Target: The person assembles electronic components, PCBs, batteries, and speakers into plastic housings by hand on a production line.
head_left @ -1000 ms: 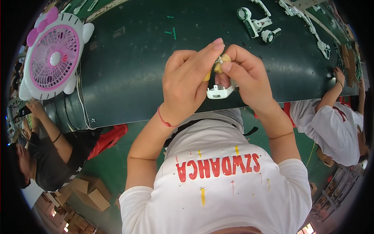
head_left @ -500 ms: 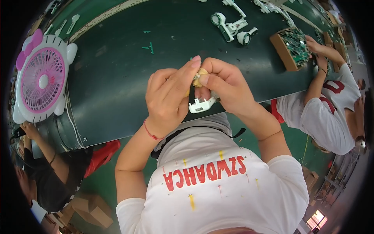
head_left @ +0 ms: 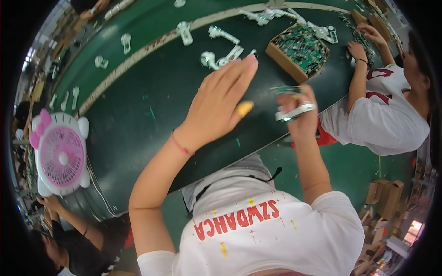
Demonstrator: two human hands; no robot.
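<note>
My left hand [head_left: 216, 99] is held over the dark green table, its fingers stretched out and nothing gripped. A yellow finger cover [head_left: 244, 108] sits on its thumb. Farther right, my right hand [head_left: 305, 120] is closed around a white plastic housing part [head_left: 301, 111], which is smeared by motion. A green circuit board [head_left: 286, 89] is also at its fingers; blur hides how it is held. Beyond the hands stands an open cardboard box [head_left: 286, 64] full of green circuit boards [head_left: 301, 48].
White plastic assemblies with round heads [head_left: 225, 48] lie past my left hand. A pink and white fan [head_left: 63, 158] stands at the table's left, its cable beside it. At the right a co-worker's hands [head_left: 361, 48] are near more boards. Another person sits at lower left.
My hands have come apart. The left has opened out flat; the right has moved right with the white part, and a green board now shows there. The view has shifted toward the box.
</note>
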